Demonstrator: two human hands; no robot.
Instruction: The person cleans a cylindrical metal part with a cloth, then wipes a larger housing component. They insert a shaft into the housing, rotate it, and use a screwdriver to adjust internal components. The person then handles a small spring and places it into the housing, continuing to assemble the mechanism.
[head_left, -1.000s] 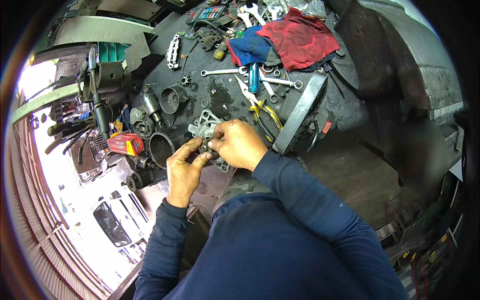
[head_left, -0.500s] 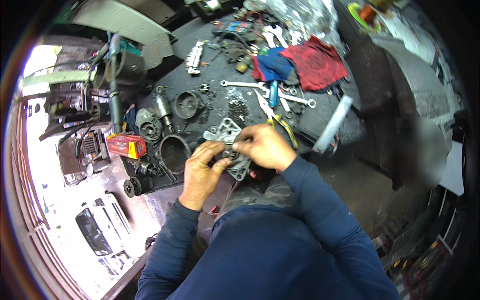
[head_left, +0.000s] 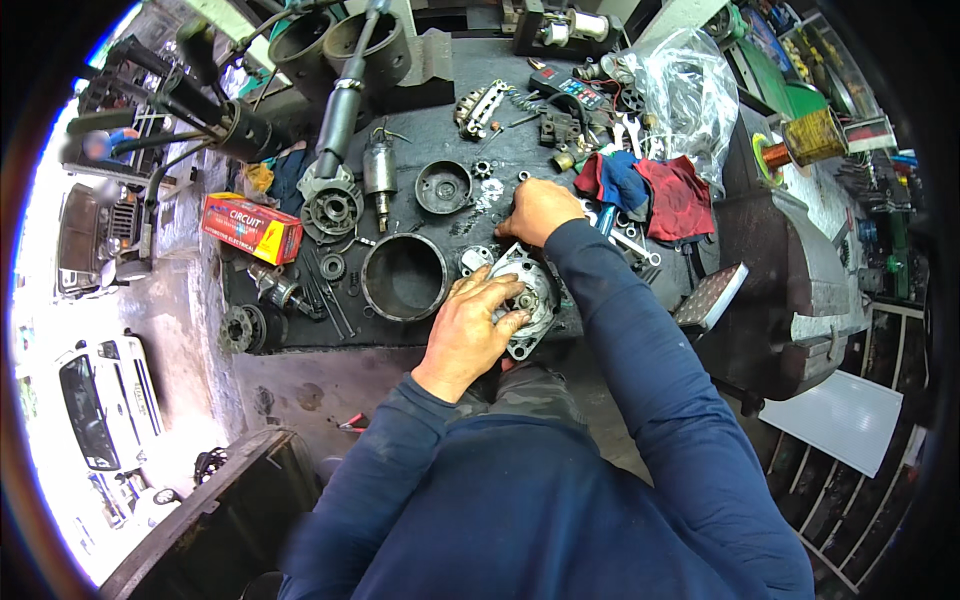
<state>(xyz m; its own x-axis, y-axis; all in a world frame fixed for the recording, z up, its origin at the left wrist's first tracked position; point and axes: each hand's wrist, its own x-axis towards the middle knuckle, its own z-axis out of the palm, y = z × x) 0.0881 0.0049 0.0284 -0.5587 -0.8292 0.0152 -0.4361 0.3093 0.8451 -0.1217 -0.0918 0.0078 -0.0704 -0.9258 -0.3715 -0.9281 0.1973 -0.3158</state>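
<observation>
My left hand (head_left: 470, 325) grips a grey cast-metal end housing (head_left: 540, 290) at the bench's near edge, its thumb and fingers around the central hub. Beyond the housing, my right hand (head_left: 545, 212) reaches down to the bench top with fingers bent together. Whatever is in those fingertips, if anything, is hidden. To the left of the housing stands a wide open metal cylinder (head_left: 405, 277). A shallow round metal cap (head_left: 443, 187) and a small gear-like part (head_left: 482, 169) lie farther back. Combination wrenches (head_left: 635, 248) are partly covered by my right forearm.
A red and yellow box (head_left: 254, 228), an armature-like cylinder (head_left: 380, 172) and a round slotted housing (head_left: 332, 208) occupy the left. Red and blue rags (head_left: 680, 198) and clear plastic (head_left: 690, 95) lie back right. A patterned box (head_left: 712, 297) stands at the right edge.
My right hand has left the housing's centre and moved away to the bench top beyond it. My left hand stays on the housing. The view has shifted, showing more of the bench's left side.
</observation>
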